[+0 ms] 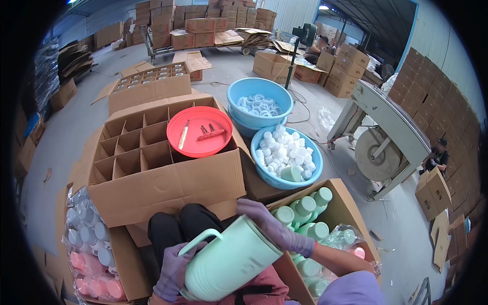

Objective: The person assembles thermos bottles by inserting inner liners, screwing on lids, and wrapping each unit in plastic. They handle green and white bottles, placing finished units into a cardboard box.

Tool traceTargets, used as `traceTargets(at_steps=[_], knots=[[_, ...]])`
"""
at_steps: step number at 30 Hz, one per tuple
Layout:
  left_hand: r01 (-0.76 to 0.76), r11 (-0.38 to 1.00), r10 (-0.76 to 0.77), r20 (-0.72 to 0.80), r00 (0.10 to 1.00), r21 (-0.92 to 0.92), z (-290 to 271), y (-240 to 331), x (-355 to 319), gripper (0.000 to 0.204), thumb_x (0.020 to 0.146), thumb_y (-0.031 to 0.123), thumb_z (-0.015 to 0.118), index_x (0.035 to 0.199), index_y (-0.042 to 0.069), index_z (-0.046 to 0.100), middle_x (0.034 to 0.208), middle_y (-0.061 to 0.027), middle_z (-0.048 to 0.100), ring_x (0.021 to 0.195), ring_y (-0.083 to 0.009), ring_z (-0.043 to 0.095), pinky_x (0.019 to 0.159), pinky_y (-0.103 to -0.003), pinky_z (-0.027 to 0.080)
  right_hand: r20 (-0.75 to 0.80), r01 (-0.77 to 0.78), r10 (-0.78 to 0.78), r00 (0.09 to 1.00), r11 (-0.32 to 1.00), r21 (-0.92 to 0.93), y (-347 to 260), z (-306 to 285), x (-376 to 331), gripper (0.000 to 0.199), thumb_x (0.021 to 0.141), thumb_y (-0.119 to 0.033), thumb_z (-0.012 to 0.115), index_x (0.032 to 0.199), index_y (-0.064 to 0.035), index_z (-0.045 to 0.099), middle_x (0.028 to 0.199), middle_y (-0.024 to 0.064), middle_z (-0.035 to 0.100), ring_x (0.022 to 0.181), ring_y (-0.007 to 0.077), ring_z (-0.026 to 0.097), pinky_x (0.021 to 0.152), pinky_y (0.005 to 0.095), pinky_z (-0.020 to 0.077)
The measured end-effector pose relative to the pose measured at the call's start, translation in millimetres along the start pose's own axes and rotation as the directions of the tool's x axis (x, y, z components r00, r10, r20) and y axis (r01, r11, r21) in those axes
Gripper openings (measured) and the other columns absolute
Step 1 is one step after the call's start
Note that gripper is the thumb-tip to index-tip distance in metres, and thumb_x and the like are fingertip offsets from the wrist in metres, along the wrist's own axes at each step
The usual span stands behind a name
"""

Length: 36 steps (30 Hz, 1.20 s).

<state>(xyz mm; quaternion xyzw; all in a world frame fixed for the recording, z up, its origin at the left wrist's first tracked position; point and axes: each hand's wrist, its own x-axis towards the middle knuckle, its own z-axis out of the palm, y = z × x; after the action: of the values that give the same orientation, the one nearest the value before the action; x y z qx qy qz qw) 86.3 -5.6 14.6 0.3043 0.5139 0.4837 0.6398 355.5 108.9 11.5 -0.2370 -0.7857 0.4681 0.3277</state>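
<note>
A mint-green handled jug [229,262] lies tilted across the person's lap at the near edge of the scene, its mouth pointing far-right and its loop handle on the left. The left hand [173,272], in a purple glove, is wrapped around the jug's base end just under the handle, fingers closed against the body. The right hand [272,229], also gloved in purple, is clamped over the jug's rim, fingers curled across the opening.

Just right of the jug stands an open cardboard box [351,213] holding more mint-green jugs [305,208] upright, with a few pink ones in clear wrap toward its near right corner. On the near left, a bag of wrapped pink and pale cups [89,249] sits in another carton.

Directly beyond the knees is a large cardboard box with dividers [152,168], its cells mostly bare; a red round lid [201,131] rests on its far right corner with small tools lying on it. To the right of that, a blue basin of white caps [287,157] sits near, touching a second blue basin of white rings [259,101] farther back. A strapping machine [381,137] stands on the floor at right, and stacked cartons [203,18] line the far side.
</note>
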Motion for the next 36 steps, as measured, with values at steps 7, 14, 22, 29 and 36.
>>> traceTargets(at_steps=[7,14,22,29,36], knots=[[-0.672,0.109,0.730,0.400,0.554,0.732,35,-7,-3,0.031,0.068,-0.006,0.060,0.096,0.003,0.071,0.103,-0.0133,0.072,0.105,-0.0336,0.067,0.105,-0.047,0.044,0.061,-0.420,0.597,0.800,0.486,0.766,51,12,-17,0.050,0.104,-0.045,0.046,0.134,-0.0042,0.048,0.123,0.0071,0.059,0.113,0.0157,0.059,0.100,0.0326,0.0479],[-0.002,0.972,-0.008,-0.042,0.999,-0.236,-5,-53,-1,0.023,0.097,0.013,0.061,0.107,-0.005,0.072,0.093,-0.0087,0.073,0.082,-0.0129,0.067,0.076,-0.026,0.054,0.231,-0.061,0.050,0.972,0.997,0.042,-8,-16,12,0.074,0.094,-0.042,0.056,0.155,-0.0083,0.030,0.161,0.0177,0.022,0.150,0.0291,0.023,0.121,0.0389,0.0202],[-0.332,0.933,0.360,-0.364,0.859,0.138,-13,-128,-4,0.024,0.100,0.018,0.059,0.109,-0.002,0.067,0.094,-0.0039,0.068,0.085,-0.0115,0.061,0.078,-0.026,0.049,0.351,-0.026,0.109,0.930,0.973,-0.230,-37,13,33,0.080,0.087,-0.049,0.063,0.151,-0.0083,0.036,0.151,0.0256,0.036,0.142,0.0408,0.034,0.117,0.0459,0.0268],[-0.066,0.756,0.107,-0.022,0.994,0.651,-43,-16,-28,0.064,0.084,0.009,0.066,0.143,-0.003,0.043,0.098,-0.0169,0.072,0.087,-0.0237,0.070,0.078,-0.034,0.055,0.265,0.199,-0.186,0.946,0.980,-0.023,-34,54,47,0.050,0.094,-0.029,0.060,0.135,-0.0021,0.051,0.135,0.0194,0.053,0.126,0.0328,0.052,0.109,0.0424,0.0395],[0.218,0.970,-0.227,-0.084,0.970,-0.103,-114,-43,-39,0.031,0.086,0.010,0.056,0.113,-0.006,0.056,0.069,-0.0139,0.066,0.056,-0.0259,0.065,0.057,-0.034,0.058,-0.254,-0.293,0.255,0.933,0.948,-0.123,99,-91,70,0.038,0.093,-0.029,0.063,0.122,-0.0037,0.065,0.112,0.0159,0.069,0.095,0.0294,0.070,0.090,0.0367,0.0530]])
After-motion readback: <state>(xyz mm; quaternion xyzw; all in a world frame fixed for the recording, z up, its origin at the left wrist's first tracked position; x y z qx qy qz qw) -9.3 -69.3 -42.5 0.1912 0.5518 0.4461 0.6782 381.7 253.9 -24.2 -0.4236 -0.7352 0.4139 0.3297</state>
